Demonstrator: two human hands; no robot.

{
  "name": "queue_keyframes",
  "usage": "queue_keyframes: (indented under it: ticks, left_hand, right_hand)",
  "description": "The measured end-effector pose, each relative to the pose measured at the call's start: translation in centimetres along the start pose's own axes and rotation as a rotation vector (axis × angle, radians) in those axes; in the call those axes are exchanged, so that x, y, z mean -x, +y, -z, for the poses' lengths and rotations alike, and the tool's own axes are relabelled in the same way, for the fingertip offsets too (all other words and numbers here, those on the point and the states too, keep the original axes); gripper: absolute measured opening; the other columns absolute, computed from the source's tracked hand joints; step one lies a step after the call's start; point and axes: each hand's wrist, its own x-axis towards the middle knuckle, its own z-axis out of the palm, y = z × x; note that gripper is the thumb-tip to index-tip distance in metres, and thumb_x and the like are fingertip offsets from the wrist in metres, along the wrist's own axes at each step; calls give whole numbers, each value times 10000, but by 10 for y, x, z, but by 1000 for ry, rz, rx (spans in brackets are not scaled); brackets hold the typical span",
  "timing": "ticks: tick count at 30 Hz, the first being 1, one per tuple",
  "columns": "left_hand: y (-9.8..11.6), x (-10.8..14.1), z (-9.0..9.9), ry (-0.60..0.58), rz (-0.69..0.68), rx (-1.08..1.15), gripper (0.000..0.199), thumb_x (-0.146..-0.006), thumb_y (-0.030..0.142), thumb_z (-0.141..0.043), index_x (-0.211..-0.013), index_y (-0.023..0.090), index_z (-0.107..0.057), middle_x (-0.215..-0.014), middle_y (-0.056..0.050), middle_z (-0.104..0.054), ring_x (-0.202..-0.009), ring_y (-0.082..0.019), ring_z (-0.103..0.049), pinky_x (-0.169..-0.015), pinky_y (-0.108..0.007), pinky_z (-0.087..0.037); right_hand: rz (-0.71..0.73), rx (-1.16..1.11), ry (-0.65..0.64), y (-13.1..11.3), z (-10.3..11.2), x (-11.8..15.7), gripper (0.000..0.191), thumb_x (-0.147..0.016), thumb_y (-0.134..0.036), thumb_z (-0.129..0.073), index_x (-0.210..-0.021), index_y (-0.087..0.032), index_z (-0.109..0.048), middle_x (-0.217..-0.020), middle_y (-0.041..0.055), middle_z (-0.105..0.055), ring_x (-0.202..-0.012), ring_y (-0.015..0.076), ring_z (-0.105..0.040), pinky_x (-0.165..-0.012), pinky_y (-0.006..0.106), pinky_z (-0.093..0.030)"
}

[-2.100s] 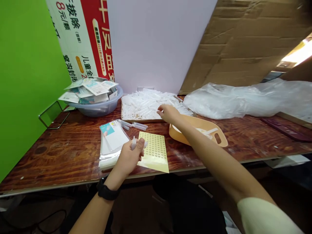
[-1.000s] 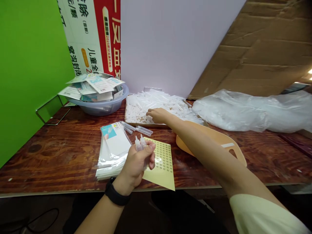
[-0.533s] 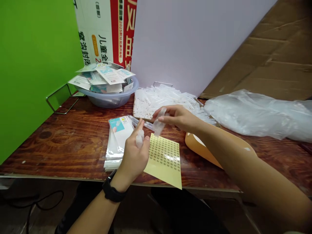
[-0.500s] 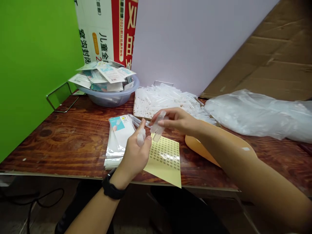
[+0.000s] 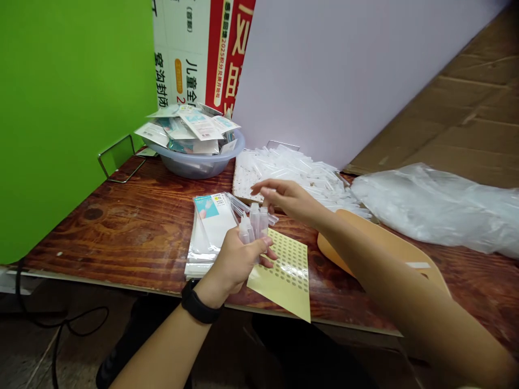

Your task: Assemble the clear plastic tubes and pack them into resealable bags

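My left hand (image 5: 243,258) is closed around several small translucent plastic bottles (image 5: 254,222), held upright above the left edge of a yellow sticker sheet (image 5: 298,270). Just above and to the right of the bottles is my right hand (image 5: 286,199), its fingers apart and nothing visible in them. Behind it spreads a heap of clear plastic pieces (image 5: 300,167) on a white speckled tray (image 5: 243,175). A stack of printed cards in clear sleeves (image 5: 214,229) lies left of the bottles, with some clear tubes (image 5: 237,204) at its upper right corner.
A bluish bowl (image 5: 198,165) piled with packaged cards (image 5: 198,124) stands at the back left beside a metal wire stand (image 5: 115,159). An orange tray (image 5: 381,243) lies under my right forearm. At the right is a large clear plastic bag (image 5: 430,205).
My right hand has let go of the translucent bottles it held, and they are now together in my left hand. The whole view has shifted, so the table contents appear further right.
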Motion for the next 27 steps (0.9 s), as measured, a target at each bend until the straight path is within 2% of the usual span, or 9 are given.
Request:
queue_keyframes:
  ticks: [2, 3, 5, 8, 11, 15, 18, 23, 27]
  left_hand:
    - [2, 0, -1, 40, 13, 48, 217, -646, 192, -679, -819, 116, -572, -729, -17, -570, -621, -129, -580, -517, -250, -494]
    - [3, 0, -1, 63, 24, 76, 221, -624, 176, -681, -808, 118, -574, -739, -21, -576, -639, -132, -580, -526, -249, -493]
    - [6, 0, -1, 121, 43, 136, 221, -570, 119, -662, -773, 119, -573, -723, -21, -580, -629, -119, -563, -521, -225, -462]
    - [8, -2, 2, 250, 38, 224, 223, -479, 32, -557, -679, 128, -538, -637, 0, -550, -543, -79, -498, -469, -187, -365]
    - [9, -4, 6, 376, 7, 287, 240, -395, 10, -459, -593, 144, -467, -572, 22, -500, -482, -64, -445, -429, -179, -295]
    - [12, -4, 10, 370, -37, 333, 215, -356, 28, -413, -531, 152, -405, -551, 22, -477, -484, -80, -476, -431, -182, -305]
    - [14, -3, 12, 395, -37, 324, 198, -353, 39, -413, -499, 163, -363, -506, 37, -424, -421, -70, -427, -402, -186, -275]
    - [17, -4, 16, 436, -102, 279, 183, -351, 45, -407, -461, 169, -329, -461, 45, -397, -369, -59, -375, -372, -184, -218]
    - [18, -7, 25, 473, -245, 95, 141, -400, 49, -407, -479, 157, -453, -432, 55, -415, -378, -59, -369, -389, -184, -251]
  right_hand:
    - [-114, 315, 130, 12, 3, -23, 356, -933, -382, -413, -1100, -134, -607, -940, 94, -689, -682, 128, -630, -640, 245, -476]
    - [-188, 495, 142, 20, 3, -35, 329, -932, -341, -417, -1088, -134, -618, -970, 101, -690, -752, 144, -642, -693, 252, -473]
    - [-258, 633, 104, 36, -1, -58, 255, -855, -280, -548, -1014, -115, -662, -995, 130, -693, -878, 211, -644, -746, 277, -458]
    - [-304, 694, 23, 53, -12, -81, 253, -756, -234, -645, -972, -109, -687, -995, 155, -698, -924, 261, -639, -732, 283, -448]
    - [-341, 713, -17, 59, -19, -92, 269, -741, -196, -643, -992, -107, -681, -1015, 161, -696, -911, 249, -640, -707, 265, -441]
    - [-401, 656, -64, 56, -16, -95, 182, -742, -188, -662, -902, -109, -698, -875, 121, -719, -787, 195, -644, -662, 238, -432]
    - [-419, 582, -65, 56, -12, -91, 123, -750, -200, -668, -834, -116, -698, -728, 70, -703, -665, 152, -616, -621, 225, -422]
    - [-360, 471, 60, 58, -10, -82, 40, -703, -122, -678, -741, -132, -672, -662, 30, -663, -625, 125, -570, -609, 215, -411]
    - [-291, 330, 212, 47, -10, -69, 55, -790, -129, -583, -769, -116, -632, -690, 41, -645, -602, 107, -554, -611, 221, -429]
